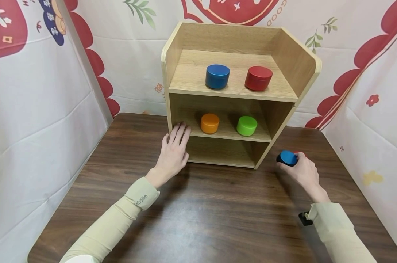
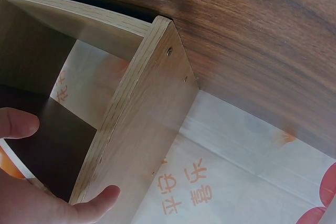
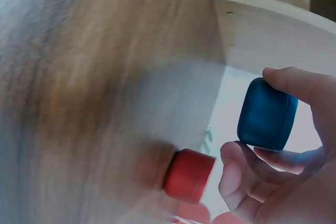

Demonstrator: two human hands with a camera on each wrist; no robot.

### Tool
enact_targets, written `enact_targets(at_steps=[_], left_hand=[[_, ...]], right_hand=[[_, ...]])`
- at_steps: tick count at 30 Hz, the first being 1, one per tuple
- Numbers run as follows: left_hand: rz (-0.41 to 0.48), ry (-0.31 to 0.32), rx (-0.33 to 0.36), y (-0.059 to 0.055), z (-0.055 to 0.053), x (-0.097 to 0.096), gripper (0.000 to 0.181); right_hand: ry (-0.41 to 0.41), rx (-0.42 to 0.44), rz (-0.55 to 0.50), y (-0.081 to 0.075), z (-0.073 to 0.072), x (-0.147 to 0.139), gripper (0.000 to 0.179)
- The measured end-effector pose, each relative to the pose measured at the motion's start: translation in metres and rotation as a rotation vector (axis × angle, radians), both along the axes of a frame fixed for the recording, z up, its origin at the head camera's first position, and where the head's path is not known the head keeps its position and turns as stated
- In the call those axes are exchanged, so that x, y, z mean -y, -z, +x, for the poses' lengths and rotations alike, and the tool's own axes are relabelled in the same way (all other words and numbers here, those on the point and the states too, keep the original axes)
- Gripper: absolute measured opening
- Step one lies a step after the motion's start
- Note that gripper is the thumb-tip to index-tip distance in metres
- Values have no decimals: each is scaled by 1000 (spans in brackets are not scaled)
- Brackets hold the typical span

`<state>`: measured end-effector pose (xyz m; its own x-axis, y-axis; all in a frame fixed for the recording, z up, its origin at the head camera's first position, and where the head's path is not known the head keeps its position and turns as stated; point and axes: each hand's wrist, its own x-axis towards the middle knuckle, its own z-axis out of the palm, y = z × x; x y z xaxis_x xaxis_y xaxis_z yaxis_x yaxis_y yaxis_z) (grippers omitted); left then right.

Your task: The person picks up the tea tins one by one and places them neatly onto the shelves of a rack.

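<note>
My right hand [image 1: 305,173] pinches a round blue tin [image 3: 265,116] between thumb and fingers, above the table right of a small wooden shelf [image 1: 218,164]. Beyond that hand a red tin [image 3: 190,176] stands on the table, mostly hidden in the head view. With my left hand [image 1: 173,153] I hold the shelf's left side panel [image 2: 139,114]; the thumb is at the inner side and fingertips lie outside. On the top board sit another blue tin [image 1: 217,77] and a red one [image 1: 258,79]. An orange tin [image 1: 209,123] and a green tin [image 1: 247,126] stand on the middle board.
The shelf stands at the back of a dark brown wooden table [image 1: 198,219]. Printed white cloth [image 1: 126,65] hangs behind it and along both sides. The shelf's right side panel [image 1: 295,69] rises between the right hand and the boards.
</note>
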<state>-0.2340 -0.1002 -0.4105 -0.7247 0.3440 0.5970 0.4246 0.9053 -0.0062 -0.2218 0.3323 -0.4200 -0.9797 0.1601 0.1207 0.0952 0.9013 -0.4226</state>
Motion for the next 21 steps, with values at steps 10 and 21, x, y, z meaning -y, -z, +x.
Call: enact_targets(at_steps=[10, 21], left_hand=[[0, 2, 7, 0, 0, 0, 78], [11, 3, 2, 0, 0, -1, 78]], right_hand=[[-73, -67, 8, -13, 12, 14, 76], [-183, -108, 22, -18, 24, 42, 71]])
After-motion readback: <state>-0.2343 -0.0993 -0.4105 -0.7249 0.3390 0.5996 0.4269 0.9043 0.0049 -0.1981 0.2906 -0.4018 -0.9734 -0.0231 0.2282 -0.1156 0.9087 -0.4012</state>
